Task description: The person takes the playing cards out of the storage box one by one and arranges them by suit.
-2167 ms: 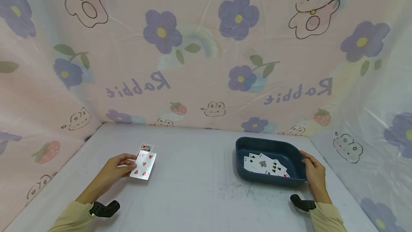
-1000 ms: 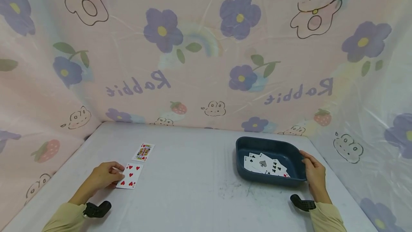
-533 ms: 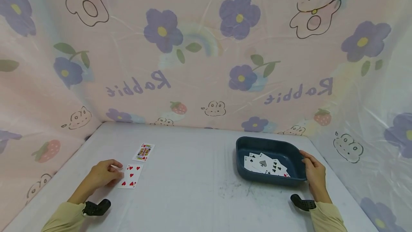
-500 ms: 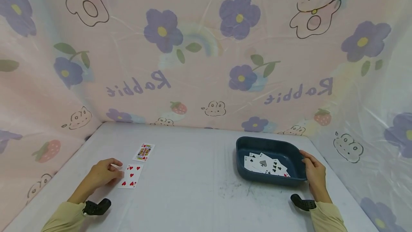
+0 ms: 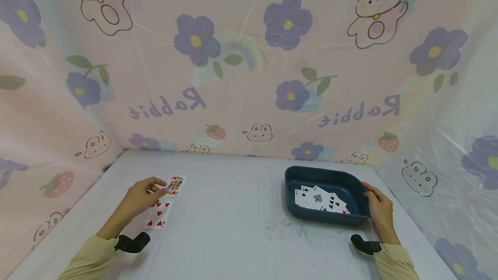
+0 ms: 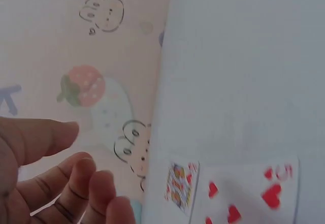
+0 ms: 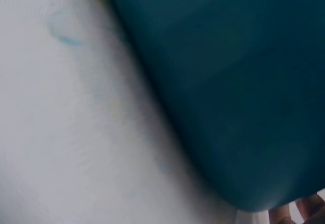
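My left hand (image 5: 160, 187) hovers over the left side of the white table (image 5: 233, 228), fingers loosely curled and holding nothing. Its fingertips are at the near-left edge of a face card (image 5: 176, 184) that lies flat. In the left wrist view the fingers (image 6: 76, 183) are still apart from that face card (image 6: 180, 186). A hearts card (image 5: 158, 218) lies face up just nearer to me, partly under my hand. My right hand (image 5: 376, 204) grips the right rim of a dark blue tray (image 5: 326, 171), which holds several cards (image 5: 320, 200).
A pink plastic curtain (image 5: 249, 77) printed with flowers and rabbits walls the table at the back and both sides. The tray's outer wall (image 7: 228, 82) fills the right wrist view. Black wrist mounts (image 5: 132, 243) sit near the table's front edge.
My left hand set the hearts card down on the table, let it go, then moved forward to the face card. The right hand and the tray have not moved.
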{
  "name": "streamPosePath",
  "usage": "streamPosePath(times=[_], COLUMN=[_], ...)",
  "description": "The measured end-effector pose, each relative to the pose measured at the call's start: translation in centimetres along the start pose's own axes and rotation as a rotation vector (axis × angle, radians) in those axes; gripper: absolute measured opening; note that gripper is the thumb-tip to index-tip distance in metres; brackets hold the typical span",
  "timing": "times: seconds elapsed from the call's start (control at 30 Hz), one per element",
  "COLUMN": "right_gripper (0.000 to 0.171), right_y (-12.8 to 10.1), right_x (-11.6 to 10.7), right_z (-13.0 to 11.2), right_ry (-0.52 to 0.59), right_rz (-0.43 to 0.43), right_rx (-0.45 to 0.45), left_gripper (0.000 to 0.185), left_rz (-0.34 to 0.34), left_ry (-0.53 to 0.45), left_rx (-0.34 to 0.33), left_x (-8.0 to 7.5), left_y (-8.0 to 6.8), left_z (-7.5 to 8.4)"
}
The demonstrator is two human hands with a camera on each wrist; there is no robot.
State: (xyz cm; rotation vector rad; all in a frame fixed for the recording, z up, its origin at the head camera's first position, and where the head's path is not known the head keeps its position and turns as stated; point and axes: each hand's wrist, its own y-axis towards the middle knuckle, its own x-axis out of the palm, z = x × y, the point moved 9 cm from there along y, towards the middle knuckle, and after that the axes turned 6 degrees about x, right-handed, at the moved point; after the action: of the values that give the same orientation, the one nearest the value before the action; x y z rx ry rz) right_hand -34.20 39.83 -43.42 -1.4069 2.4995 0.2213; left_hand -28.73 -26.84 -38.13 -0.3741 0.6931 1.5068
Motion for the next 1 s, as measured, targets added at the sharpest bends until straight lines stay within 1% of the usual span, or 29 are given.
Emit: streamPosePath(times=[0.2, 0.33, 0.43, 0.53, 0.63, 0.83, 1.0], right_gripper=[0.043, 0.044, 0.044, 0.044, 0.044, 0.043, 0.044], right_y=[-0.2, -0.1, -0.1, -0.1, -0.1, -0.1, 0.0], right_x=[-0.1, 0.0, 0.1, 0.1, 0.1, 0.1, 0.1], right_z=[0.0, 0.1, 0.2, 0.0, -0.1, -0.2, -0.1], right_ry=[0.014, 0.005, -0.002, 0.000, -0.003, -0.007, -0.013], right_rz=[0.002, -0.002, -0.007, -0.015, -0.020, -0.016, -0.011], right_rx=[-0.003, -0.003, -0.006, -0.009, -0.013, -0.017, -0.009], left_gripper=[0.027, 0.026, 0.023, 0.021, 0.021, 0.018, 0.017], left_rz=[0.010, 0.016, 0.015, 0.013, 0.010, 0.003, -0.026], left_ry=[-0.042, -0.067, -0.070, -0.061, -0.059, -0.080, -0.078], left_rx=[0.055, 0.083, 0.107, 0.146, 0.180, 0.219, 0.261], left_x=[1.1, 1.9, 2.6, 3.4, 4.3, 6.4, 8.5], left_y=[1.2, 1.7, 2.3, 3.0, 3.7, 5.0, 5.7], left_z=[2.1, 4.0, 5.4, 6.8, 8.1, 10.5, 12.6])
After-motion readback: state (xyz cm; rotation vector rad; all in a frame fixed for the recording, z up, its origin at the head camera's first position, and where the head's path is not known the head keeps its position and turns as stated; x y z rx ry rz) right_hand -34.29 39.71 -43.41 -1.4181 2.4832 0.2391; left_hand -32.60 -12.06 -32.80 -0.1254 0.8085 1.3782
